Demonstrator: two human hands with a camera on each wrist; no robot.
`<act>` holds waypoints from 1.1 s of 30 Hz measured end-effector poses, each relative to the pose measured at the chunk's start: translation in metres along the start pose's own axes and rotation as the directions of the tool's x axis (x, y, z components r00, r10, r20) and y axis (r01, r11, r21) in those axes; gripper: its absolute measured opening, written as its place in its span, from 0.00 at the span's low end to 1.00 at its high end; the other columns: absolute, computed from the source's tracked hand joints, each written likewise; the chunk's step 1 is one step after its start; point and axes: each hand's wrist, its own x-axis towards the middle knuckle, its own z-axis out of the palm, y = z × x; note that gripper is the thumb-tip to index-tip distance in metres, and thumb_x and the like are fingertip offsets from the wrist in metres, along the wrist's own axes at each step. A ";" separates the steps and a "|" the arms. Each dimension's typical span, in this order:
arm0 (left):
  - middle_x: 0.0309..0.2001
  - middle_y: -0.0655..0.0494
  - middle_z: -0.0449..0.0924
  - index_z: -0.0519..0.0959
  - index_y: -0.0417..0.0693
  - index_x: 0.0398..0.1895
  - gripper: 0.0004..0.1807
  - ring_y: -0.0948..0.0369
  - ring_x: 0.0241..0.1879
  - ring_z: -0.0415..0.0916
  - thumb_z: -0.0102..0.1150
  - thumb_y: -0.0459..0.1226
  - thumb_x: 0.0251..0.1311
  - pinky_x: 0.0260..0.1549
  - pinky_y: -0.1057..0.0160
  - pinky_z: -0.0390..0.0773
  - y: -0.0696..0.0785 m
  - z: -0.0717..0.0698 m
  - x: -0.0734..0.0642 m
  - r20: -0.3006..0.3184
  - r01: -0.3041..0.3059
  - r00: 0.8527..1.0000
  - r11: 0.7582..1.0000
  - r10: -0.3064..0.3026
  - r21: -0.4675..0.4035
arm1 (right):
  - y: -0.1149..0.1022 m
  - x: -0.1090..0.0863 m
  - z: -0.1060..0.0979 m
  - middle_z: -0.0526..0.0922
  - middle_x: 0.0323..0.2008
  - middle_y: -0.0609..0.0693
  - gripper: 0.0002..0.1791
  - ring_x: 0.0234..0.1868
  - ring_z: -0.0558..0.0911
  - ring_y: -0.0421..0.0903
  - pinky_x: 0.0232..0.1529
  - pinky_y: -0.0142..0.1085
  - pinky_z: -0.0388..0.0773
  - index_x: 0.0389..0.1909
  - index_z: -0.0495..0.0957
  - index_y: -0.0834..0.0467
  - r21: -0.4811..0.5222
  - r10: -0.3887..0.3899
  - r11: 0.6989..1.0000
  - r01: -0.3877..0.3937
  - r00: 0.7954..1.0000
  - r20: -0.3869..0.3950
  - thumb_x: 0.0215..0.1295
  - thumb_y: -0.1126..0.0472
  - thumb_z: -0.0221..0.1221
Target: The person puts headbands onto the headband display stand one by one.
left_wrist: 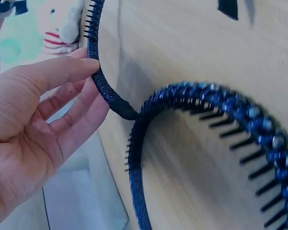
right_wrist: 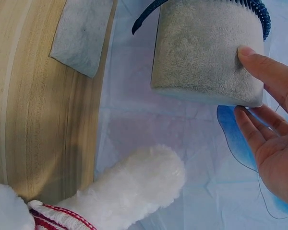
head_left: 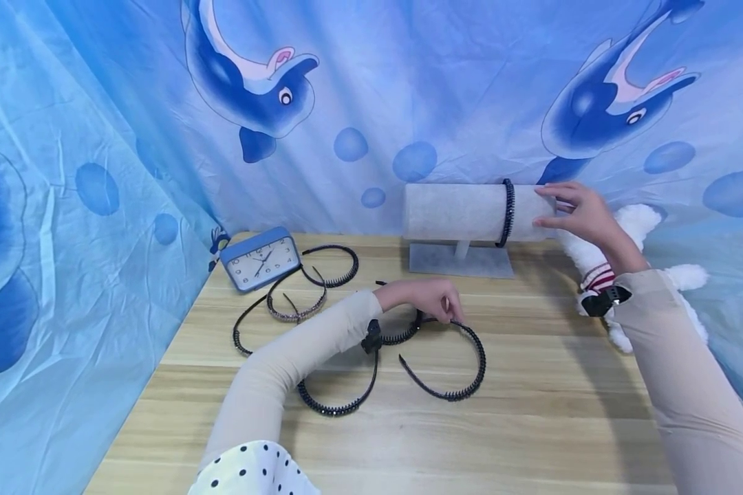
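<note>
My left hand [head_left: 430, 299] pinches one end of a black toothed headband [head_left: 481, 361] low over the table. In the left wrist view, thumb and fingers close on its thin band [left_wrist: 102, 86], near the tip. Beside it is another headband with shiny beads [left_wrist: 221, 96]. At the back, my right hand [head_left: 585, 213] holds the right end of a grey velvet display stand's roll [head_left: 455, 212], with the thumb [right_wrist: 252, 56] against its surface and other fingers at the end's edge. A dark headband [head_left: 509, 213] hangs around the roll, left of that hand.
Several more headbands [head_left: 331, 410] lie across the table's left and middle. A blue clock [head_left: 263, 261] stands at the back left. Beneath the right arm sits a white plush toy [head_left: 638, 223] in a striped knit. A blue dolphin-print curtain [head_left: 470, 89] borders the table.
</note>
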 end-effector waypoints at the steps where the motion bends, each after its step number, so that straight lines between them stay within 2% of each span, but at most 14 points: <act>1: 0.43 0.43 0.87 0.86 0.35 0.51 0.15 0.66 0.31 0.79 0.58 0.21 0.63 0.32 0.73 0.82 -0.001 -0.002 -0.002 -0.009 0.016 1.000 1.000 -0.016 -0.011 | 0.000 0.000 0.000 0.67 0.69 0.62 0.37 0.70 0.66 0.63 0.72 0.60 0.65 0.71 0.71 0.60 0.002 -0.001 1.000 0.001 1.000 -0.001 0.61 0.61 0.72; 4: 0.39 0.45 0.85 0.86 0.35 0.49 0.16 0.65 0.29 0.80 0.58 0.20 0.61 0.23 0.72 0.79 -0.002 -0.006 -0.006 -0.037 0.062 0.997 0.997 -0.064 -0.047 | 0.000 -0.001 -0.001 0.67 0.69 0.62 0.37 0.70 0.66 0.63 0.72 0.60 0.65 0.71 0.71 0.59 0.003 0.000 1.000 0.000 1.000 -0.003 0.61 0.61 0.72; 6: 0.38 0.45 0.84 0.87 0.35 0.47 0.15 0.64 0.27 0.80 0.57 0.20 0.61 0.21 0.70 0.78 -0.004 -0.007 -0.009 -0.058 0.085 0.994 0.995 -0.088 -0.061 | 0.000 -0.002 -0.002 0.67 0.70 0.62 0.37 0.70 0.66 0.63 0.72 0.60 0.66 0.71 0.71 0.59 0.001 0.004 1.000 -0.004 1.000 -0.002 0.61 0.61 0.72; 11: 0.43 0.44 0.89 0.88 0.35 0.42 0.10 0.61 0.31 0.86 0.60 0.22 0.62 0.27 0.63 0.88 -0.008 -0.006 -0.012 -0.128 0.149 0.979 0.987 -0.156 -0.064 | 0.001 -0.003 -0.002 0.67 0.70 0.62 0.37 0.71 0.66 0.63 0.72 0.59 0.66 0.71 0.71 0.58 0.000 0.013 1.000 -0.013 1.000 0.002 0.61 0.61 0.72; 15: 0.44 0.44 0.89 0.87 0.37 0.45 0.10 0.58 0.39 0.88 0.62 0.25 0.63 0.31 0.60 0.89 -0.011 -0.003 -0.011 -0.155 0.176 0.970 0.982 -0.185 -0.067 | 0.002 -0.003 -0.002 0.67 0.70 0.62 0.37 0.70 0.66 0.63 0.72 0.58 0.66 0.71 0.71 0.58 -0.003 0.012 1.000 -0.012 1.000 0.001 0.61 0.61 0.72; 20: 0.40 0.46 0.88 0.86 0.37 0.49 0.12 0.59 0.39 0.88 0.65 0.27 0.62 0.30 0.60 0.89 -0.011 0.000 -0.006 -0.160 0.184 0.967 0.979 -0.196 -0.086 | 0.002 -0.002 -0.002 0.67 0.70 0.62 0.37 0.70 0.66 0.62 0.72 0.56 0.66 0.71 0.71 0.59 -0.004 0.003 1.000 -0.003 1.000 -0.005 0.61 0.62 0.72; 26: 0.36 0.48 0.84 0.84 0.35 0.52 0.16 0.61 0.30 0.83 0.67 0.26 0.60 0.25 0.63 0.85 -0.015 0.008 0.005 -0.136 0.153 0.975 0.975 -0.175 -0.160 | 0.003 -0.001 -0.001 0.67 0.70 0.62 0.37 0.70 0.67 0.62 0.72 0.58 0.67 0.71 0.71 0.58 -0.001 0.003 1.000 -0.003 1.000 -0.006 0.61 0.61 0.72; 29: 0.36 0.47 0.85 0.84 0.36 0.52 0.16 0.63 0.27 0.81 0.67 0.27 0.60 0.23 0.64 0.84 -0.018 0.011 0.010 -0.135 0.134 0.979 0.979 -0.156 -0.153 | 0.003 0.001 -0.001 0.68 0.70 0.61 0.37 0.69 0.67 0.62 0.71 0.58 0.67 0.71 0.72 0.58 -0.004 0.001 1.000 -0.002 1.000 -0.008 0.61 0.61 0.72; 33: 0.33 0.50 0.85 0.85 0.37 0.52 0.15 0.62 0.24 0.79 0.67 0.27 0.61 0.22 0.66 0.83 -0.020 0.014 0.016 -0.142 0.121 0.980 0.982 -0.142 -0.147 | 0.003 0.002 0.000 0.68 0.69 0.61 0.37 0.69 0.67 0.62 0.71 0.58 0.67 0.71 0.72 0.57 -0.006 0.000 1.000 0.000 1.000 -0.010 0.61 0.61 0.73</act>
